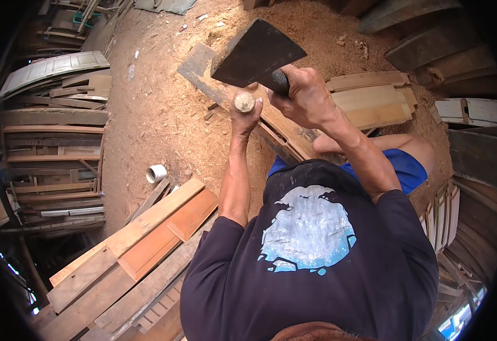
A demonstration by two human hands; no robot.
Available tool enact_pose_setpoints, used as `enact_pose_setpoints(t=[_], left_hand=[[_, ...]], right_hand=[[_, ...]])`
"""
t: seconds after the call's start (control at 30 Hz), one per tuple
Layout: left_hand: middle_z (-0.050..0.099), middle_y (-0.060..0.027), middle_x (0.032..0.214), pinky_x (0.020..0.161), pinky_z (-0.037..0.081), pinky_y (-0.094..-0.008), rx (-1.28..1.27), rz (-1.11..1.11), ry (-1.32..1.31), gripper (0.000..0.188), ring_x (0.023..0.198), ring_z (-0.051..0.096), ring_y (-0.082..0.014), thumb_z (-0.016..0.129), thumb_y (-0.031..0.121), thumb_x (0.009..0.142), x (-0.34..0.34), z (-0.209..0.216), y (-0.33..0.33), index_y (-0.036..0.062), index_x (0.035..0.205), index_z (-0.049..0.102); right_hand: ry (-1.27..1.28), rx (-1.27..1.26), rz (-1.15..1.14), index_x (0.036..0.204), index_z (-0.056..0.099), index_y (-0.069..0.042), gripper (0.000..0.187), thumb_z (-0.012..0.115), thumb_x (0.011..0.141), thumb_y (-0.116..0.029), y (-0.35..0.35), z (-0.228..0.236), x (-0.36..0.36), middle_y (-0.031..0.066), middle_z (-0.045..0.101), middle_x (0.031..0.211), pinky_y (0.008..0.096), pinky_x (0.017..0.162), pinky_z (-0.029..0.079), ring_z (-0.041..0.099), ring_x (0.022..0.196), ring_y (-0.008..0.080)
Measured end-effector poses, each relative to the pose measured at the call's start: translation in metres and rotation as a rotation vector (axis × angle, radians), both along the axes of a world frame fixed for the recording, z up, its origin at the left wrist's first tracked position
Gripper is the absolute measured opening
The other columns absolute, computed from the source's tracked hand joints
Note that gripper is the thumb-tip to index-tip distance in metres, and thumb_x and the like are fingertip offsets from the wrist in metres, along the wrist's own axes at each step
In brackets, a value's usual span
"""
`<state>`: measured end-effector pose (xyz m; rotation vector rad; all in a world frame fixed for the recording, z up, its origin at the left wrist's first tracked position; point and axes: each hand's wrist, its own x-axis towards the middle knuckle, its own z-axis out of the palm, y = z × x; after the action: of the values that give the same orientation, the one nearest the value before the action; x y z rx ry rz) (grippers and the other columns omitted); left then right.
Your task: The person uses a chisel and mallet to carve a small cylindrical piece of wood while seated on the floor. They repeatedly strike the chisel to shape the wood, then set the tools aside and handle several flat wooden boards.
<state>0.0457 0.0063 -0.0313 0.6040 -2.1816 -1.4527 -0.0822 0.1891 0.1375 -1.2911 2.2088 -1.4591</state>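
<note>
My right hand (307, 98) is closed round the dark handle of a mallet (257, 54). The mallet's broad, dark block head is raised above and just beyond my left hand. My left hand (245, 118) grips a chisel (244, 102) upright; only the round, pale butt of its wooden handle shows, and the blade is hidden below the fist. Beneath both hands, a long piece of wood (285, 143) with a narrow slot runs slantwise toward my lap. A worn plank (198, 63) extends beyond it at the far end.
Wood shavings (163, 113) cover the ground. Boards (152, 227) are stacked at the near left, beside a white cup-like container (156, 173). More wooden panels (370, 102) lie to the right of my arm. Timber racks (55, 159) line the left side, with planks (475, 153) along the right.
</note>
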Motion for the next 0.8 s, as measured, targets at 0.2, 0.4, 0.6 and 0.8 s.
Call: enact_pose_setpoints(t=[0.2, 0.4, 0.6, 0.8], left_hand=[[0.069, -0.0082, 0.084, 0.070, 0.055, -0.0348, -0.306, -0.023, 0.107, 0.021, 0.075, 0.067, -0.0199, 0.079, 0.009, 0.080, -0.012, 0.024, 0.025, 0.0019, 0.095, 0.066], [0.063, -0.0047, 0.078, 0.067, 0.052, -0.0331, -0.224, -0.059, 0.003, 0.016, 0.072, 0.062, -0.0156, 0.076, 0.006, 0.080, 0.010, -0.018, 0.007, 0.0023, 0.088, 0.062], [0.068, -0.0120, 0.104, 0.085, 0.055, -0.0370, -0.193, -0.040, 0.017, 0.044, 0.096, 0.068, -0.0248, 0.079, 0.004, 0.076, 0.010, -0.018, 0.018, 0.0009, 0.116, 0.062], [0.070, -0.0069, 0.092, 0.074, 0.056, -0.0335, -0.047, 0.071, 0.143, 0.028, 0.083, 0.068, -0.0186, 0.080, 0.009, 0.081, -0.004, -0.039, 0.013, 0.0011, 0.104, 0.065]], right_hand=[[0.130, 0.442, 0.052, 0.101, 0.064, -0.004, 0.023, 0.071, 0.079, -0.011, -0.005, -0.066, 0.000, 0.0227, 0.069, 0.079, 0.0527, 0.072, 0.054, 0.069, 0.080, 0.0432], [0.050, 0.114, 0.012, 0.096, 0.063, -0.005, 0.024, 0.072, 0.079, -0.019, -0.007, -0.020, 0.007, 0.0214, 0.069, 0.078, 0.0526, 0.068, 0.054, 0.070, 0.078, 0.0423], [0.103, 0.357, 0.102, 0.106, 0.067, -0.005, 0.033, 0.073, 0.075, -0.016, -0.013, -0.075, 0.013, 0.0224, 0.070, 0.082, 0.0517, 0.071, 0.055, 0.070, 0.080, 0.0434], [-0.089, 0.272, 0.099, 0.109, 0.064, 0.001, 0.036, 0.070, 0.077, -0.014, 0.001, -0.040, 0.003, 0.0257, 0.068, 0.080, 0.0490, 0.071, 0.053, 0.068, 0.078, 0.0438]])
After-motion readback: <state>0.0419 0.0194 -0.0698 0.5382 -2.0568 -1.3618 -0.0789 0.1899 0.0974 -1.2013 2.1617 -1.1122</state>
